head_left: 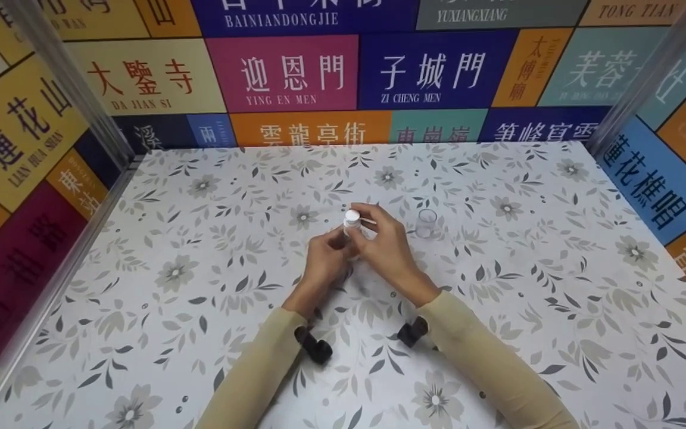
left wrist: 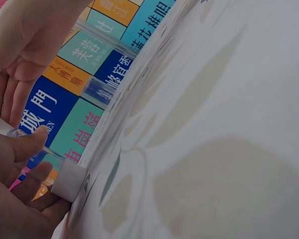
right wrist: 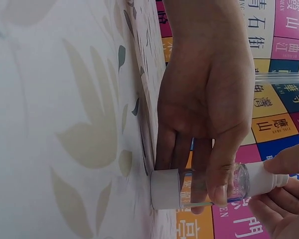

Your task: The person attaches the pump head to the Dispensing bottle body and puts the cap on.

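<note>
A small clear bottle [right wrist: 188, 188] with a white base [right wrist: 165, 189] and a white top [right wrist: 261, 178] stands upright on the table between the two hands. My left hand [head_left: 326, 256] grips its clear body, thumb on one side and fingers on the other. The right hand [head_left: 389, 244] pinches the white top between thumb and fingers, as the right wrist view shows. In the head view the fingers cover most of the body, leaving the white cap [head_left: 352, 215] visible. A clear cup [head_left: 427, 224] stands upright just right of the right hand.
A white tablecloth [head_left: 230, 333] with grey flowers and leaves covers the table. Panels with coloured sign lettering [head_left: 292, 74] rise behind it and at both sides. Clear posts [head_left: 75, 77] stand at the back corners. Black wrist cameras [head_left: 314, 345] sit at the sleeve cuffs.
</note>
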Motion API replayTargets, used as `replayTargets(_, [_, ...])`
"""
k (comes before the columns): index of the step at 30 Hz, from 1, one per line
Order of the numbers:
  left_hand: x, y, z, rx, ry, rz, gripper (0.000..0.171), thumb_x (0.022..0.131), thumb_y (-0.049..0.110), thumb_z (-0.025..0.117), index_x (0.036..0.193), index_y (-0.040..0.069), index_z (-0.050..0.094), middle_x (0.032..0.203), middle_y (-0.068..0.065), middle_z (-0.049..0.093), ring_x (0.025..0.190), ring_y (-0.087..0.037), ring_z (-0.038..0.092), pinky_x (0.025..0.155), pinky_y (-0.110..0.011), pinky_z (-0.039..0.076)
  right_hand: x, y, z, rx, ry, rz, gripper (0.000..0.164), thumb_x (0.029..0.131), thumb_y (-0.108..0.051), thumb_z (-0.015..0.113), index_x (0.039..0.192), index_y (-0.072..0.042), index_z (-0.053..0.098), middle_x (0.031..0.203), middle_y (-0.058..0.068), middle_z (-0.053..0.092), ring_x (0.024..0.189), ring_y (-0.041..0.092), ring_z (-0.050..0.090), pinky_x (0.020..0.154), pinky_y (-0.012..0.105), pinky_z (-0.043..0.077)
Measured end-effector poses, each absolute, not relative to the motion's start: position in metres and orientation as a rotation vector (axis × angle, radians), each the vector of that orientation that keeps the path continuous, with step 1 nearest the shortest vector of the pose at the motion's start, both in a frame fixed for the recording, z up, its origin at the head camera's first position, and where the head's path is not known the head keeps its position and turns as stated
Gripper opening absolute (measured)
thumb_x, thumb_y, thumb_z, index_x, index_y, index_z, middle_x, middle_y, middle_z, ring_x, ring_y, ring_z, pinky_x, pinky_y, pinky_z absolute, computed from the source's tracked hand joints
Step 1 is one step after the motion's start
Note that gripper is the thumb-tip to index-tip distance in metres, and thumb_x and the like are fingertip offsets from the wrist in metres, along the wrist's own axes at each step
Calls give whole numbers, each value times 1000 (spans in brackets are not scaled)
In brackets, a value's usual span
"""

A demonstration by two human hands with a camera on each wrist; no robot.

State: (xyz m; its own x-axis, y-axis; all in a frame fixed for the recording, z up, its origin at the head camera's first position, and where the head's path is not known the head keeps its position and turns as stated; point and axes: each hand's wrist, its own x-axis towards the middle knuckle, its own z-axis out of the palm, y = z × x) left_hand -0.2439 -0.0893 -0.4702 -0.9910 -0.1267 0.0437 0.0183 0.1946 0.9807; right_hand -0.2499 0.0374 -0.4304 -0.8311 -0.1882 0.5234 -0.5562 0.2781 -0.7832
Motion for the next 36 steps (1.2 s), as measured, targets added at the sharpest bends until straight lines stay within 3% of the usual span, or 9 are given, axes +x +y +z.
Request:
replayTargets(7, [-245,-89,-472,95,-2334,-1907,41,85,1,71,125,11,70,106,-13,76,87,-12,63,81,-24,53,-251,36,-432,674,-2200,1612,33,89,4,66,122,7,64,120,22,69,114,32,67,98,35,55])
replayTargets(11, [-245,-89,-471,80,-2341,-1870,38,83,2,73,121,8,73,100,-15,77,84,-14,64,79,-25,54,-251,37,-433,674,-2225,1575,32,90,4,66,121,6,64,117,22,70,111,31,69,97,33,55])
replayTargets(21, [-244,-89,-471,110,-2387,-1826,43,83,3,72,126,10,70,106,-15,77,94,-22,70,87,-33,57,-251,36,-433,655,-2228,1546,35,88,0,71,121,5,64,118,19,70,112,29,68,97,32,55])
replayTargets(31, [-245,-89,-469,91,-2376,-1822,38,83,5,74,121,11,73,97,-16,77,84,-18,67,78,-27,55,-251,38,-432,667,-2225,1544,33,87,0,72,120,3,65,117,20,70,107,32,70,94,34,57])
replayTargets(36, [-244,-89,-470,116,-2373,-1865,43,84,4,73,126,11,70,109,-15,76,95,-19,70,85,-29,56,-251,39,-433,665,-2247,1569,37,86,0,73,122,4,64,121,20,69,112,31,69,97,32,55])
